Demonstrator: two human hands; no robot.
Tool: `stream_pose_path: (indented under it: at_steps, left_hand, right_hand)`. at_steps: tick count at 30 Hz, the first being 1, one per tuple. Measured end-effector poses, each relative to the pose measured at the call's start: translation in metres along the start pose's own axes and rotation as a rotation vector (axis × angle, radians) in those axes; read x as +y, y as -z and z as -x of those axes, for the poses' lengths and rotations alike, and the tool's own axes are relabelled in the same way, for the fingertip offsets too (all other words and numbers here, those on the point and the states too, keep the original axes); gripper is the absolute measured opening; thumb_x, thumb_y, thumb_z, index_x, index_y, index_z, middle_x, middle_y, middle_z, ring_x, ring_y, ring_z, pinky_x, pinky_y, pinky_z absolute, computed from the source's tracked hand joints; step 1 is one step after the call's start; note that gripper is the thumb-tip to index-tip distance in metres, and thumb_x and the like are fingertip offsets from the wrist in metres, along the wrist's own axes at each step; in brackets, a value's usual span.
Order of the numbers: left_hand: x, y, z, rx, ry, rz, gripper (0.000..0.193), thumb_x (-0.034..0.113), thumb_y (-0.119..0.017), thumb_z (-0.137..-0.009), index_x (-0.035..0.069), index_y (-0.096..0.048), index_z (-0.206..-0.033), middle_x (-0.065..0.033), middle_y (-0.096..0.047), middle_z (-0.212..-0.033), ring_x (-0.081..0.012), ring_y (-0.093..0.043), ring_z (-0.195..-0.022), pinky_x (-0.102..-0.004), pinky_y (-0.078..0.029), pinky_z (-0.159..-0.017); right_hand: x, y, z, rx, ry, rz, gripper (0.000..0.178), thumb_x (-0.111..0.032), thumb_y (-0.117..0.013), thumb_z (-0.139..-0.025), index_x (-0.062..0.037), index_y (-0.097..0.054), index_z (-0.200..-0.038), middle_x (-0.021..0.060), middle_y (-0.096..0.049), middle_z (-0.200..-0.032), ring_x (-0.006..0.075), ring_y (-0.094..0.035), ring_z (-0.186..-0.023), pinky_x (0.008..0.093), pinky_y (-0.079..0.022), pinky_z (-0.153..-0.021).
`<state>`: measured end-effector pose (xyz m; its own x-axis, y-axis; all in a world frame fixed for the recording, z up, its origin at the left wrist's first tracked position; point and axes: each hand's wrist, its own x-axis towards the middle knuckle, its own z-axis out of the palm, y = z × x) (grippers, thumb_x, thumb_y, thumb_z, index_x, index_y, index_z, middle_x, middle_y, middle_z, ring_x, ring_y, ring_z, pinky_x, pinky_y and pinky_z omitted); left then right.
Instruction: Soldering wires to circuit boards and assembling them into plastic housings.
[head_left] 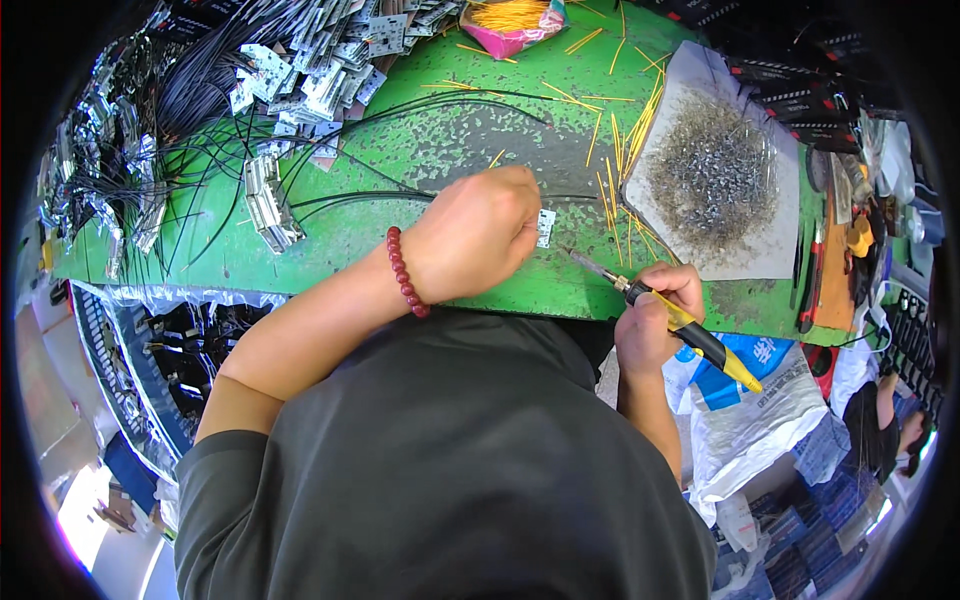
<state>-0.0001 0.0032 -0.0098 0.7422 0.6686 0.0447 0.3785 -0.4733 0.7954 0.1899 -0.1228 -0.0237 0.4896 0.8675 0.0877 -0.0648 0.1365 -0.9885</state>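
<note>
My right hand (655, 315) grips a yellow and black soldering iron (700, 335). The iron's tip points up and left, a short way from a small white circuit board (546, 228). That board shows right beside the fingers of my left hand (485, 230), which is closed, palm side down, over the bench. What the left fingers hold is hidden beneath the hand. Black wires (370, 197) run from the left toward this hand, and a dark length shows past its knuckles. Several yellow sticks (612, 205) lie to the right of the left hand.
The green bench (380, 260) has worn paint. Piled at its back left are circuit boards (335, 70) with black wires. A pale slab (715, 255) heaped with grey debris stands right, beside tools (815, 260). A pink container (515, 35) of yellow sticks sits at the back.
</note>
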Motion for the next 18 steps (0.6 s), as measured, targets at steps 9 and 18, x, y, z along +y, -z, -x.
stream_pose_path:
  at_steps: [9,18]
  left_hand:
    - [0.0011,0.0011,-0.0023,-0.033,0.013,-0.004,0.007,0.001,-0.058,-0.077,-0.004,-0.056,-0.072,-0.0181,-0.059,-0.084,-0.0367,-0.058,-0.079,-0.0411,-0.049,-0.071]
    - [0.0013,-0.0003,-0.0036,-0.031,0.019,-0.025,0.008,0.001,-0.058,-0.077,-0.004,-0.057,-0.072,-0.0183,-0.059,-0.084,-0.0368,-0.059,-0.078,-0.0409,-0.049,-0.07]
  right_hand:
    - [0.0031,0.0002,0.0008,0.005,0.057,0.065,0.02,-0.013,-0.064,-0.073,-0.0007,-0.051,-0.082,0.0054,-0.051,-0.072,0.0105,-0.045,-0.063,0.023,-0.035,-0.059]
    - [0.0079,0.0047,0.0039,-0.075,0.072,0.142,0.017,-0.008,-0.066,-0.075,-0.0016,-0.053,-0.084,0.0029,-0.052,-0.074,0.0084,-0.043,-0.063,0.023,-0.033,-0.058]
